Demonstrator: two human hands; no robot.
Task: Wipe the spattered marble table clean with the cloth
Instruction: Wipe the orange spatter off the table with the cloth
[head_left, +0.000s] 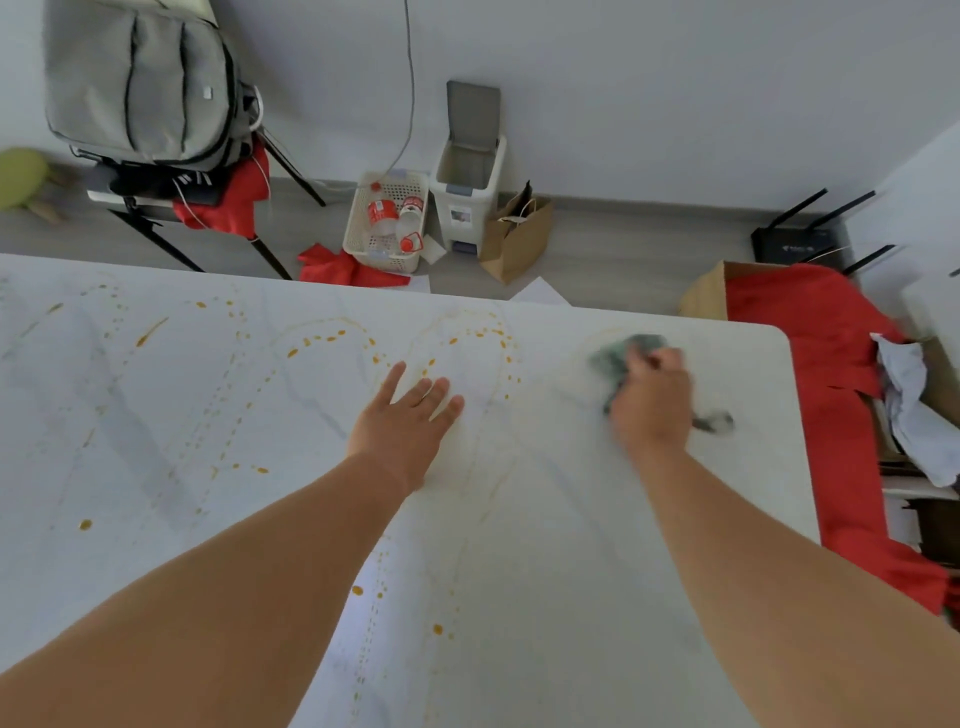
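The white marble table (156, 415) fills the lower view and carries orange-brown spatter (332, 340) in dotted trails and loops across its left and middle. My right hand (652, 402) grips a crumpled grey-green cloth (615, 358) pressed on the table near its far right corner; hand and cloth are blurred. A corner of the cloth sticks out to the right of the hand. My left hand (408, 415) lies flat on the table with fingers straight and spread, just below a loop of spatter.
Beyond the far edge stand a chair with a grey backpack (140, 78), a white basket of bottles (387, 221), a small bin (470, 171) and a paper bag (517, 236). Red fabric (826, 353) and boxes lie right of the table.
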